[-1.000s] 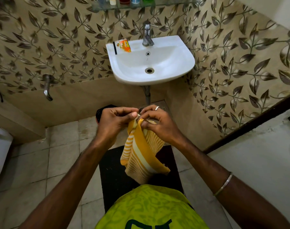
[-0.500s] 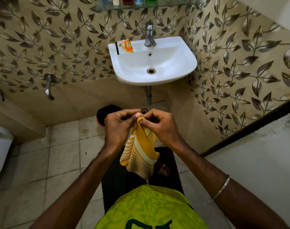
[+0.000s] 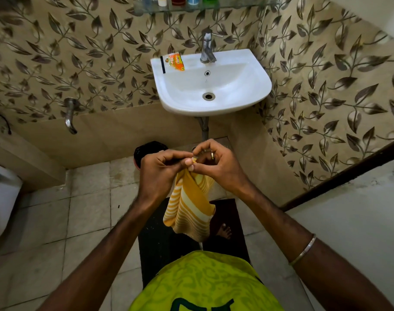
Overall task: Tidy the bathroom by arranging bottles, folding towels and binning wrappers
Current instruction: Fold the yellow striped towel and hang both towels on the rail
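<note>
Fingers (image 3: 190, 162) of both hands pinch the towel (image 3: 188, 207), which hangs below.

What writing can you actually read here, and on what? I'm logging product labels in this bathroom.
Orange wrapper on the basin rim: print and a small figure show, too blurred to read.
Bottles on the glass shelf: cut off by the frame edge, no label readable.
Green shirt: dark shapes at the bottom edge, cut off, not readable.
Striped towel, pinched by the left hand and right hand: no text.
</note>
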